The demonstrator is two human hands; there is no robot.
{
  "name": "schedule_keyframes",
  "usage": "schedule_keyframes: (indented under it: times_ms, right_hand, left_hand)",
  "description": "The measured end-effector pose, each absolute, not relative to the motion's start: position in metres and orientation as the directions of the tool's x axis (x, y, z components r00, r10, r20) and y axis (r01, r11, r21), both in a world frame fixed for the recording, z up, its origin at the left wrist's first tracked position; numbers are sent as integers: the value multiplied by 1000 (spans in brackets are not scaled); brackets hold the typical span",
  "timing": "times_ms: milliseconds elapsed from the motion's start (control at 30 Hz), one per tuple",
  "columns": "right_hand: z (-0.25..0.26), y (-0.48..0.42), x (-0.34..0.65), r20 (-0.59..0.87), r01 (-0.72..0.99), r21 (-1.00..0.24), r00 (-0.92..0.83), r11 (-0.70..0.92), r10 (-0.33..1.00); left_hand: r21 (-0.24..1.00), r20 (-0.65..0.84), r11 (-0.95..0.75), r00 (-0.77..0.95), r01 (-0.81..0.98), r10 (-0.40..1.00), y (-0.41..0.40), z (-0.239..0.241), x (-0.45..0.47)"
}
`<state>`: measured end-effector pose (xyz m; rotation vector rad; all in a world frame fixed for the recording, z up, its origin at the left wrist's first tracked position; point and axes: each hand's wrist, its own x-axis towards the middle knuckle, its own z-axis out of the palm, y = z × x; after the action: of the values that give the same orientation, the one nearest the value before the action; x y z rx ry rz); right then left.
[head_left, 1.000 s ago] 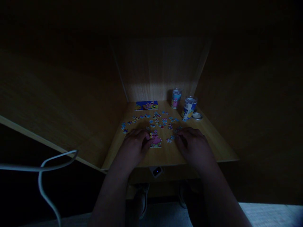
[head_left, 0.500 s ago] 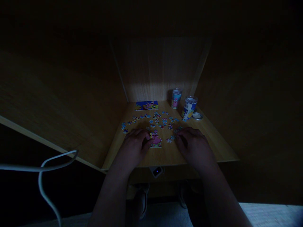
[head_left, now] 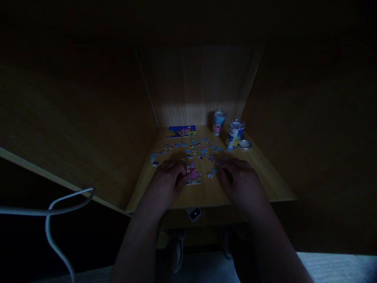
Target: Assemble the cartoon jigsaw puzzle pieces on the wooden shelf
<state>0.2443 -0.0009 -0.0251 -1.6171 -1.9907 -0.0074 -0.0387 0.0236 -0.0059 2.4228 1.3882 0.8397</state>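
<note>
A small joined section of jigsaw puzzle [head_left: 193,176] with a pink figure lies near the front of the wooden surface. At its left edge is my left hand [head_left: 171,175], thumb and forefinger pinched together; whether a piece sits between them is too dark to tell. My right hand [head_left: 240,175] rests to the right, beside a few loose puzzle pieces [head_left: 211,174]. Its fingertips are also closed together, and anything in them is hidden. More loose pieces [head_left: 194,144] are scattered in an arc beyond both hands.
A finished puzzle picture [head_left: 182,131] lies at the back left. Two cartoon-printed cans, one farther back [head_left: 218,122] and one nearer [head_left: 235,134], stand at the back right with a round lid [head_left: 245,144]. Wooden panels enclose the sides. A white cable [head_left: 50,212] hangs at left.
Both hands keep nearly the same place and pinched shape. The whole view has shifted very slightly; the puzzle pieces and cans look unmoved.
</note>
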Motion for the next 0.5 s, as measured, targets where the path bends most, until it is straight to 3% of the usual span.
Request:
schedule_keyframes:
  times_ms: [500]
  right_hand:
    - [-24,-1,244,427,895,-349,-111,277,897]
  left_hand:
    - [418,393,-557,410,718,823,24,-6,-39]
